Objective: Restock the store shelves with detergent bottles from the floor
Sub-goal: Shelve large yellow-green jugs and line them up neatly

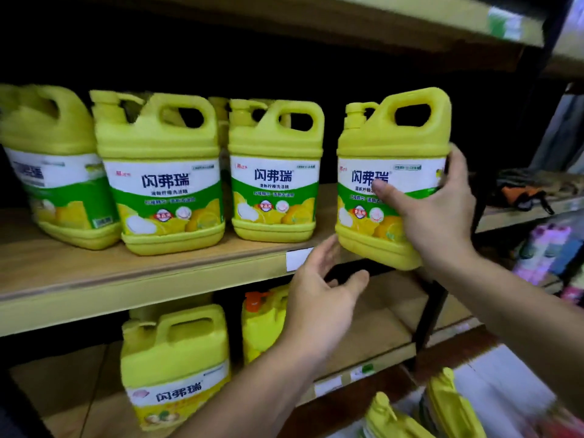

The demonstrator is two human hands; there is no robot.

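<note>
My right hand (pixel 433 213) grips a yellow detergent bottle (pixel 392 147) by its right side, thumb across the label. The bottle is tilted, its base hanging over the front edge of the wooden shelf (pixel 132 273). My left hand (pixel 319 298) hovers open just below and left of the bottle's base, fingers loosely curved and holding nothing. Three matching yellow bottles stand in a row on the same shelf: one at the far left (pixel 53 165), one left of centre (pixel 161 172), one in the middle (pixel 275 172). More bottles show behind them.
On the lower shelf (pixel 379 324) stand another yellow bottle (pixel 177 365) and an orange-capped bottle (pixel 259 320). Yellow bottles (pixel 442 406) lie on the floor at the bottom right. A black upright post (pixel 433 311) bounds the shelf on the right. Mixed goods fill the neighbouring shelves.
</note>
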